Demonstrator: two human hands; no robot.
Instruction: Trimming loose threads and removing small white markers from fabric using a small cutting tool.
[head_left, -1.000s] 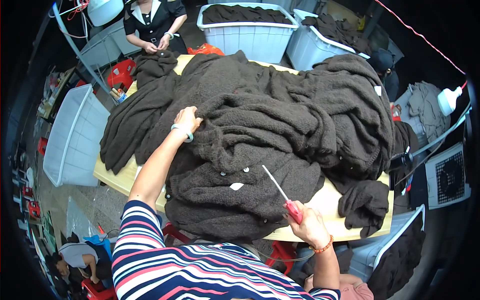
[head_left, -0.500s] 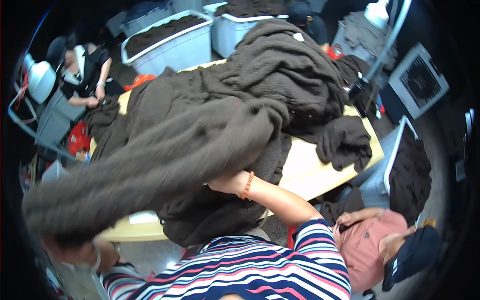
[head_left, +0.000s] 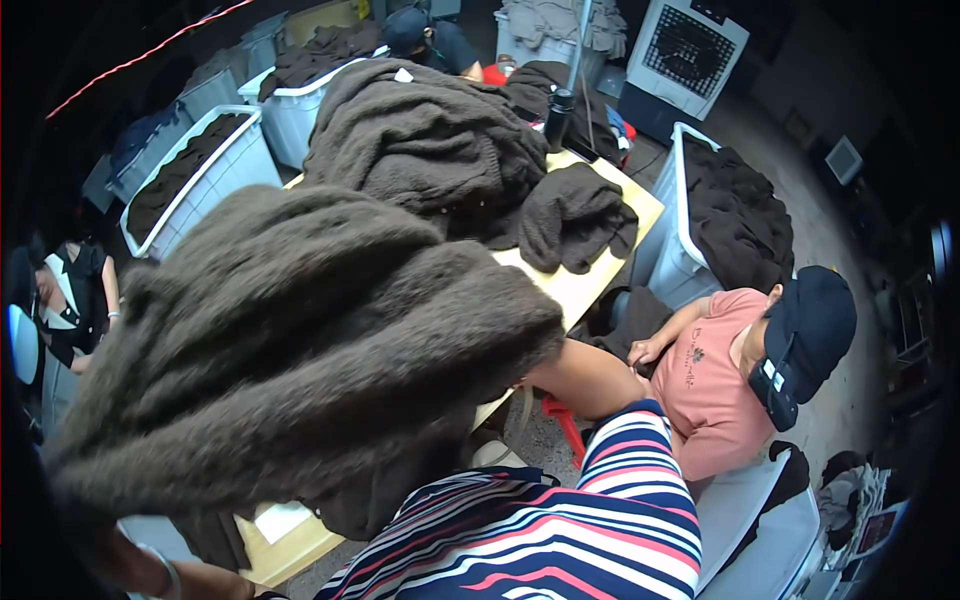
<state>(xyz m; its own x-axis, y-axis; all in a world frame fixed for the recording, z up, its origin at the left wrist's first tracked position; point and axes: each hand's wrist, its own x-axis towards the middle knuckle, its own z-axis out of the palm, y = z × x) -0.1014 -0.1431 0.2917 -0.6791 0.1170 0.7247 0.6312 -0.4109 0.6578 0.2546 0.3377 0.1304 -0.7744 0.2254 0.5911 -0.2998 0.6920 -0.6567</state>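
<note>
1. One fleecy brown cloth (head_left: 300,330), held up in broad folds, spans the view from lower left to centre, above the table and nearest the camera.
2. One left hand (head_left: 135,565), at lower left, lies just under the cloth's lower edge; the area is dark and blurred, and whether its fingers are open or closed cannot be told. One pale bracelet (head_left: 172,578) circles the wrist.
3. One right forearm (head_left: 585,380) passes behind the cloth's right end; the right hand is hidden there, so its fingers cannot be read.
4. One pale wooden table (head_left: 570,290) bears two distinct brown masses beyond the raised cloth: a large heap (head_left: 430,130) with one white tag (head_left: 403,75), and a small bundle (head_left: 578,220) to its right.
5. One white sheet (head_left: 283,522) lies at the table's near left end.
6. Three pale bins containing dark cloth are clearest: a left bin (head_left: 220,185), a rear bin (head_left: 300,120) and a right bin (head_left: 660,240).
7. Three co-workers are visible: one in pink (head_left: 725,370), one in black and white (head_left: 85,285), one dark-capped (head_left: 440,45) behind the heap.
8. One air cooler (head_left: 690,60) stands at the rear.
</note>
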